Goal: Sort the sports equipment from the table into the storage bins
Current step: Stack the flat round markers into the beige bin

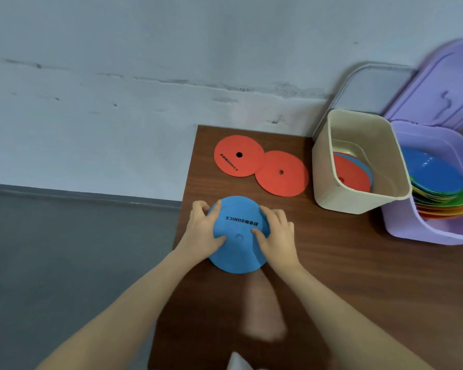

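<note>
A blue disc cone with black lettering is over the near left part of the brown table. My left hand grips its left edge, thumb on top and fingers curled behind. My right hand grips its right edge the same way. Two flat red discs lie side by side further back, slightly overlapping. A beige bin at the right holds red and blue discs. Beside it a purple bin holds a stack of several coloured cones with a blue one on top.
The purple bin's lid leans against the wall behind it, with a grey lid behind the beige bin. The table's left edge drops off to grey floor. A pale wall stands behind the table.
</note>
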`<action>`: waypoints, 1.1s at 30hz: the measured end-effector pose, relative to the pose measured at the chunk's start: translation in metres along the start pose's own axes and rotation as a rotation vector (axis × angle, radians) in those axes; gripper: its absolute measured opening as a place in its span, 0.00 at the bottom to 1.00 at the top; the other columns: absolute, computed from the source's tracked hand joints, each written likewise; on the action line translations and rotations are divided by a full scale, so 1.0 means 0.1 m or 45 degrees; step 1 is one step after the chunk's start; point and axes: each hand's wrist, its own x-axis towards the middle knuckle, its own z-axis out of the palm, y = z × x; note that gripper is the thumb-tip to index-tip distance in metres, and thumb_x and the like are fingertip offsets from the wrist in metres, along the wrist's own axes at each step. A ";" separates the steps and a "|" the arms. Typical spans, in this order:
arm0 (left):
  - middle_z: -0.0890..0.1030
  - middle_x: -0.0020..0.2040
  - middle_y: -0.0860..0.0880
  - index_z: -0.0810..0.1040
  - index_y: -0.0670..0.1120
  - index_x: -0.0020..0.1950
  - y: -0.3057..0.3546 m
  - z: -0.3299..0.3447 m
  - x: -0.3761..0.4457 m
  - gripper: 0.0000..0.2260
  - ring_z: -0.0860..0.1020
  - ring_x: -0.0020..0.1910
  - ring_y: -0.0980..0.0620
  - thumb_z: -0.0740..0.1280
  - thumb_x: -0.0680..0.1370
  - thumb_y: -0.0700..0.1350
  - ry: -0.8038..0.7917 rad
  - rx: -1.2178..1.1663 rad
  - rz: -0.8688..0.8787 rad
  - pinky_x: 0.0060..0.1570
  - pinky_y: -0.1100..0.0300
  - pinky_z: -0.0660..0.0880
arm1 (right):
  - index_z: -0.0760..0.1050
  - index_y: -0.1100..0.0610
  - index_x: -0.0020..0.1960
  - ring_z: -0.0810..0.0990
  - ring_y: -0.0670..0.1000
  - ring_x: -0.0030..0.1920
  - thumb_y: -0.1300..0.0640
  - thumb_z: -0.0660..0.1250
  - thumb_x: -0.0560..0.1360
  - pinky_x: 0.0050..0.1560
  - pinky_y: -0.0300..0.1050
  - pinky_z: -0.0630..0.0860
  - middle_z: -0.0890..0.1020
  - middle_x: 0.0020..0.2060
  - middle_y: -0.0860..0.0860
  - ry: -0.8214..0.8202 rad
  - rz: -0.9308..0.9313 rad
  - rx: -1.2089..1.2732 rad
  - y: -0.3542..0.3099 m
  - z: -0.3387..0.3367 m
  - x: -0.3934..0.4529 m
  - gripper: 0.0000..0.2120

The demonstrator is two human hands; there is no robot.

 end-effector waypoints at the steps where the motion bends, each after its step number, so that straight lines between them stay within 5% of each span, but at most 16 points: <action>1: 0.58 0.58 0.46 0.57 0.45 0.75 0.11 0.00 0.05 0.38 0.64 0.57 0.47 0.71 0.69 0.45 0.018 -0.016 -0.014 0.61 0.54 0.69 | 0.69 0.56 0.67 0.73 0.50 0.56 0.60 0.70 0.72 0.51 0.41 0.59 0.73 0.55 0.50 0.035 -0.036 -0.005 0.03 -0.10 0.06 0.25; 5: 0.59 0.60 0.42 0.58 0.44 0.75 0.62 -0.05 0.39 0.37 0.64 0.61 0.46 0.72 0.70 0.44 0.187 -0.060 0.074 0.62 0.63 0.62 | 0.71 0.58 0.65 0.75 0.53 0.53 0.61 0.71 0.71 0.49 0.45 0.64 0.75 0.53 0.52 0.197 -0.156 -0.011 0.16 -0.65 0.40 0.23; 17: 0.63 0.56 0.40 0.62 0.42 0.73 2.38 -0.05 1.82 0.34 0.67 0.55 0.43 0.71 0.69 0.41 0.344 -0.103 0.458 0.62 0.54 0.66 | 0.71 0.59 0.64 0.72 0.52 0.55 0.64 0.67 0.71 0.58 0.47 0.69 0.72 0.54 0.54 0.694 -0.134 0.090 0.88 -2.20 1.33 0.22; 20: 0.62 0.58 0.40 0.59 0.42 0.74 2.56 0.15 2.05 0.34 0.66 0.58 0.43 0.70 0.72 0.43 0.232 -0.037 0.453 0.63 0.53 0.66 | 0.70 0.59 0.66 0.73 0.57 0.53 0.64 0.68 0.71 0.57 0.53 0.70 0.72 0.54 0.58 0.626 0.013 -0.001 1.10 -2.32 1.45 0.23; 26: 0.58 0.71 0.43 0.56 0.46 0.75 2.48 0.37 2.06 0.30 0.63 0.63 0.39 0.61 0.77 0.55 0.116 0.602 0.332 0.63 0.49 0.61 | 0.72 0.57 0.63 0.70 0.62 0.55 0.59 0.68 0.72 0.55 0.53 0.61 0.70 0.57 0.58 0.422 0.307 -0.245 1.49 -2.23 1.38 0.19; 33: 0.61 0.72 0.45 0.59 0.46 0.74 1.99 0.13 1.82 0.27 0.62 0.67 0.42 0.60 0.77 0.53 0.179 0.627 0.355 0.61 0.49 0.62 | 0.75 0.60 0.59 0.73 0.60 0.53 0.60 0.66 0.73 0.54 0.53 0.67 0.75 0.54 0.58 0.368 0.019 -0.292 1.18 -1.92 1.32 0.15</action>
